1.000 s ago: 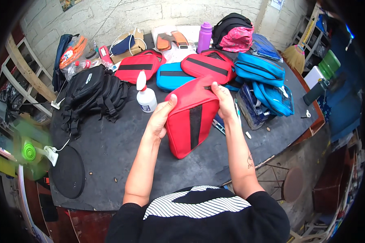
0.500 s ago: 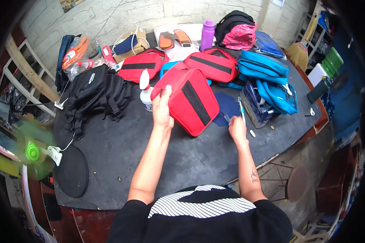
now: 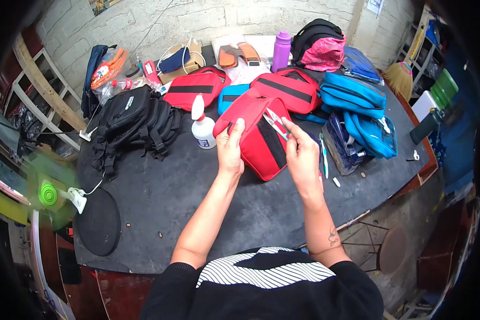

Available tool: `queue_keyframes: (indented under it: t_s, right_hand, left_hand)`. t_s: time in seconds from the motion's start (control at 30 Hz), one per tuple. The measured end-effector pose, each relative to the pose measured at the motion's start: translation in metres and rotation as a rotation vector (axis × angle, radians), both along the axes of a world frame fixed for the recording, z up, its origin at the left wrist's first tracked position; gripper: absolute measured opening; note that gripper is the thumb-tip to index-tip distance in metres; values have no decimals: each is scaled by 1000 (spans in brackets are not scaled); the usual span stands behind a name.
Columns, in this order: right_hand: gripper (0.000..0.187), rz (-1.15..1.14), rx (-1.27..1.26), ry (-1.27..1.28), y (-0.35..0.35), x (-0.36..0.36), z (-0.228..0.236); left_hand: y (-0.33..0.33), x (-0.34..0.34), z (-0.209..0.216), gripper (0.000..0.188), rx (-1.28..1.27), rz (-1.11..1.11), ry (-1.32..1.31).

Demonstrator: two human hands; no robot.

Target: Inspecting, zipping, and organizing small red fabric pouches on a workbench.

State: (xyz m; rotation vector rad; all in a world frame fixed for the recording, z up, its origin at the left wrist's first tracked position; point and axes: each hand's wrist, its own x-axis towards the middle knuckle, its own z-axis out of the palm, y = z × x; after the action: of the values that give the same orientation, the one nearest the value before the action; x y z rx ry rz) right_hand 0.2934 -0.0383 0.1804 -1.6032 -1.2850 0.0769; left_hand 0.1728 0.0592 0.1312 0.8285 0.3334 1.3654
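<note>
Here I see the left hand [image 3: 230,146] gripping the red pouch [image 3: 258,133] beside the white glue bottle [image 3: 202,130], right hand [image 3: 302,152] fingers pinching small snips [image 3: 274,121] over the pouch.

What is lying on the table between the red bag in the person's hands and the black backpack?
In the head view, a white squeeze bottle stands between the red bag and the black backpack, just left of the left hand that holds the bag.
</note>
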Motion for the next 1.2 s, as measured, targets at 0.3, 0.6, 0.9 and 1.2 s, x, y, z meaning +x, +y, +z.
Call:
queue_keyframes:
  t_s: [0.3, 0.6, 0.9, 1.2]
  right_hand:
    - [39, -48, 41, -69, -5, -1, 0]
    - [43, 38, 90, -96, -16, -12, -2]
    - [43, 56, -19, -156, -15, -22, -2]
    - [44, 1, 71, -147, -7, -16, -5]
  left_hand:
    - [-4, 6, 3, 26, -14, 26, -27]
    - [3, -2, 3, 25, -50, -3, -51]
    - [3, -1, 0, 26, -39, 0, -43]
    - [2, -1, 2, 24, -25, 4, -46]
